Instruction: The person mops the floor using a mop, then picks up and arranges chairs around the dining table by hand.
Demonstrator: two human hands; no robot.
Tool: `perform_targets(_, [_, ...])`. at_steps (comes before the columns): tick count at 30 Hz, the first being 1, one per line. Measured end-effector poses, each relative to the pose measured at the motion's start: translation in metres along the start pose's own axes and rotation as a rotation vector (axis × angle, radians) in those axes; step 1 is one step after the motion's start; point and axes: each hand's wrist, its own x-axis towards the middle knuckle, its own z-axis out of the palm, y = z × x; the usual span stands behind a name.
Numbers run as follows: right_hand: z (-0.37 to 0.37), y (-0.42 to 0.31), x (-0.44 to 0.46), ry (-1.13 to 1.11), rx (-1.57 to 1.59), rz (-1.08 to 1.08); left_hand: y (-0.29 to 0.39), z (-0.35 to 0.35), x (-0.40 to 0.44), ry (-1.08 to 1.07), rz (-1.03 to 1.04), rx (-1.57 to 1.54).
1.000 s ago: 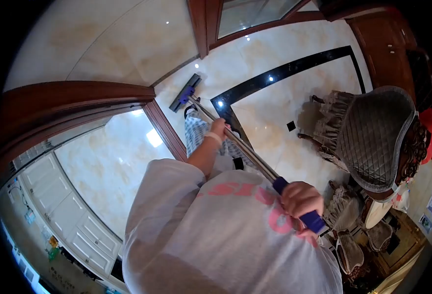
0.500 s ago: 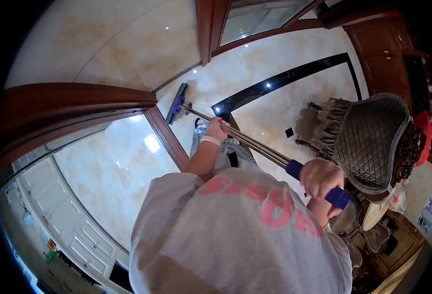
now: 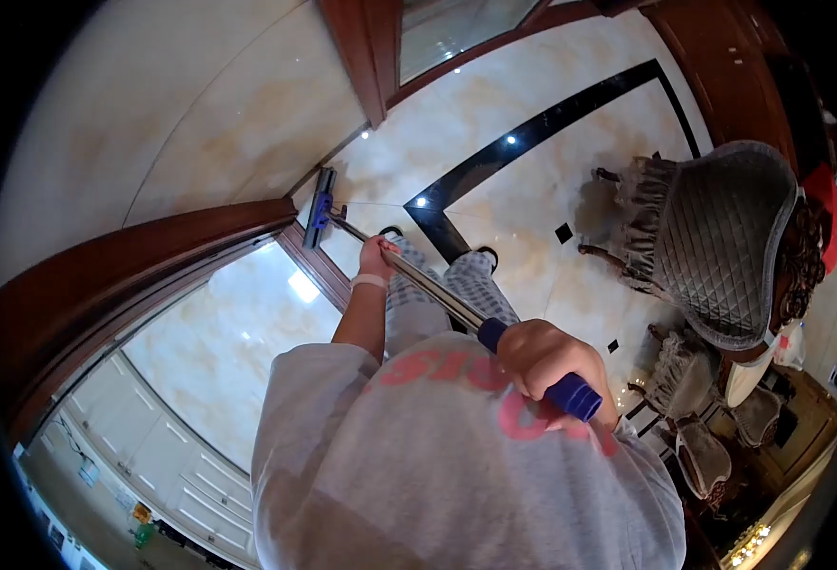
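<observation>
Two hands grip one mop (image 3: 437, 291): the left hand (image 3: 376, 258) has its fingers wrapped around the metal pole partway down, and the right hand (image 3: 551, 363) is curled in a fist around the purple handle (image 3: 575, 395) at the near end. The pole slants to the far left, where the flat mop head (image 3: 319, 209) lies beside the foot of the wooden door frame (image 3: 316, 266); whether it touches the wood, I cannot tell. To work well here, the head should probably stay flat and run parallel to the edge — the left hand guiding, the right steadying the top — with light pressure so it does not knock the frame.

The floor (image 3: 523, 266) is glossy, pale, marbled tile with a black border (image 3: 513, 140), and it throws back bright spots of light. A marbled wall (image 3: 200, 104) rises at far left. White cupboards (image 3: 162, 437) stand at near left — a quilted chair (image 3: 713, 252) at right.
</observation>
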Motion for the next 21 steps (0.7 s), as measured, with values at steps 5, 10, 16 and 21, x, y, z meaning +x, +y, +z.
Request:
perform_targets(5, [-0.027,-0.040,-0.073,0.126,-0.033,0.046,-0.081,0.018,0.016,0.145,0.042,0.281])
perform_targets(10, [-0.061,-0.109,-0.129,0.206,-0.027,-0.013,-0.186,0.048,0.000,-0.040,-0.038,0.401])
perform_targets(16, [-0.103,-0.168,-0.175,0.011,-0.134,0.013,-0.235,0.085,0.019,-0.039,-0.189,0.390])
perform_targets(21, [-0.120,-0.197,-0.187,0.362,-0.307,0.031,-0.259,0.151,0.018,-0.001,-0.143,0.425])
